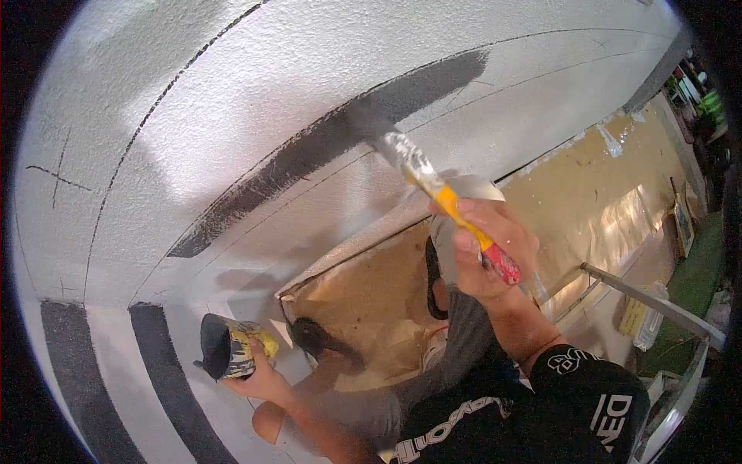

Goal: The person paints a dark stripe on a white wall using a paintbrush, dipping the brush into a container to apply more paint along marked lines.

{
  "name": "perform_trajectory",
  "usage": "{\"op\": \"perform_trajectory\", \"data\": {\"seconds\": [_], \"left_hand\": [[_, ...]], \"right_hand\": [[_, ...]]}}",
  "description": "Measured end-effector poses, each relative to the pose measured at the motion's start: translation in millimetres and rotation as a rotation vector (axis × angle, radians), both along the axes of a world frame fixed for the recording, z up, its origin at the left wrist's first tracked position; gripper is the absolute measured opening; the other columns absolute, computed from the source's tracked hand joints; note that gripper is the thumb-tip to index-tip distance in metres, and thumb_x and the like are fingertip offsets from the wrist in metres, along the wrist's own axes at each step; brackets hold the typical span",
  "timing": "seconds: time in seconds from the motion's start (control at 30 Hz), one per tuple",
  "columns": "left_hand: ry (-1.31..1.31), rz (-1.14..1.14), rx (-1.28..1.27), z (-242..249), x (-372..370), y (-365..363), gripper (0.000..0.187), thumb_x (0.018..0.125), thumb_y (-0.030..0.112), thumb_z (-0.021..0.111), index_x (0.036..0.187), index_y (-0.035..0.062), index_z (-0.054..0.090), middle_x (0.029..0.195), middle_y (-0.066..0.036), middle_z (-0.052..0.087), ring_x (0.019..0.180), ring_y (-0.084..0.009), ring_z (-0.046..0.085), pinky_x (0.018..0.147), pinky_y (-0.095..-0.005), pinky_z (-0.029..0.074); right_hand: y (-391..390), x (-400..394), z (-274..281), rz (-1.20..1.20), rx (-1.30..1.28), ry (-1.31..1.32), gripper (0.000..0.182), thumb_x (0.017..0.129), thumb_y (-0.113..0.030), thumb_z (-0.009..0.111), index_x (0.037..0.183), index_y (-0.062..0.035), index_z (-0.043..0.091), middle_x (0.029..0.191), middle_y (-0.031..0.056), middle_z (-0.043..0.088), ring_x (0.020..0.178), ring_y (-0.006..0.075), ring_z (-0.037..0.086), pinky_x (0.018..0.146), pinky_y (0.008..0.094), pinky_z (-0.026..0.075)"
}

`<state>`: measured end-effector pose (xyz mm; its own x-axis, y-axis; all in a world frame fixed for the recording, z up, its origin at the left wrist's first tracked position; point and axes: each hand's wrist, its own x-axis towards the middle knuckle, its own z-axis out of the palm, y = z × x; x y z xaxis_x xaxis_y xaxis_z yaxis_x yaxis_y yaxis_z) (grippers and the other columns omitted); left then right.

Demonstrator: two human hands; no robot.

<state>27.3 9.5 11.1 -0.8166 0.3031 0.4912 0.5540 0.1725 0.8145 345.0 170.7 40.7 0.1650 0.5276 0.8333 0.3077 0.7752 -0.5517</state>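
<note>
A paintbrush (446, 196) with a yellow and red handle is gripped in my right hand (495, 246), fingers wrapped round the handle. Its bristles touch a dark grey curved band (309, 149) painted on the white wall (255, 85), between thin drawn lines. At the lower left, my left hand (261, 380) holds a paint can (241, 346) with a yellow, paint-smeared side. The can is tilted, its dark mouth facing left; how much paint is inside I cannot tell.
Brown sheeting (371, 309) covers the floor by my feet. Two dark stripes (166, 363) run down the wall at lower left. A metal frame (649, 300) stands at the right, beside green material (690, 309) and a second brush (682, 220).
</note>
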Motion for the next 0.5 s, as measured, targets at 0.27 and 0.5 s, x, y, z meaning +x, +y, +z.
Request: {"op": "perform_trajectory", "data": {"seconds": [0.27, 0.5], "left_hand": [[0.050, 0.037, -0.004, 4.5, 6.0, 2.4, 0.075, 0.070, 0.005, 0.081, 0.131, -0.0059, 0.039, 0.119, -0.017, 0.056, 0.100, -0.0221, 0.058, 0.084, -0.0335, 0.051], [0.010, -0.001, 0.026, -3.7, -3.6, -1.7, 0.072, 0.071, 0.007, 0.081, 0.129, -0.0066, 0.041, 0.119, -0.018, 0.056, 0.099, -0.0223, 0.058, 0.084, -0.0336, 0.051]], "right_hand": [[21.2, 22.6, -5.2, -0.128, 0.013, 0.152, 0.018, 0.083, 0.002, 0.063, 0.102, 0.0039, 0.062, 0.090, 0.0188, 0.067, 0.073, 0.0263, 0.068, 0.066, 0.0308, 0.054], [25.6, 35.8, -1.9, -0.236, 0.017, 0.406, 0.020, 0.090, 0.002, 0.054, 0.109, 0.0079, 0.053, 0.098, 0.0227, 0.064, 0.080, 0.0293, 0.069, 0.068, 0.0324, 0.055]]}}
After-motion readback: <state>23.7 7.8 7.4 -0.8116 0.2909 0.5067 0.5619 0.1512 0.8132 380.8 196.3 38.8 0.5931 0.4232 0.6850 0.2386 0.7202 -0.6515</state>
